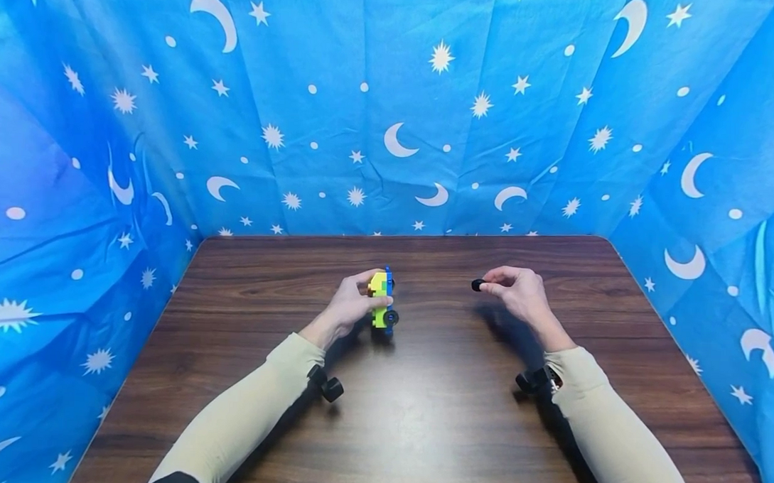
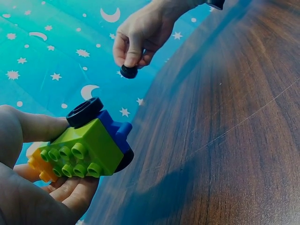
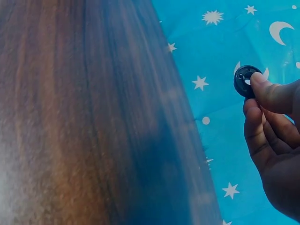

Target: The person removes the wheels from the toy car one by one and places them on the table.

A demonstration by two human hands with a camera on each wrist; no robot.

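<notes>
My left hand (image 1: 348,304) holds a toy car (image 1: 380,298) built of blocks, tipped on its side above the table. Lime-green studded blocks (image 2: 89,147), an orange block (image 2: 41,161) and a blue base (image 2: 117,131) make up its body. A black wheel (image 2: 85,112) sits on the upper side, near the left thumb, and part of another dark wheel (image 2: 124,161) shows below. Off to the right, my right hand (image 1: 518,292) pinches a loose black wheel (image 3: 247,81) between thumb and fingers, apart from the car. Its hub faces the right wrist camera.
A dark wood-grain table (image 1: 419,413) lies beneath both hands. Blue cloth (image 1: 340,112) printed with white moons and stars hangs behind it and along both sides. Black wrist cameras (image 1: 326,384) are strapped at the sleeve cuffs.
</notes>
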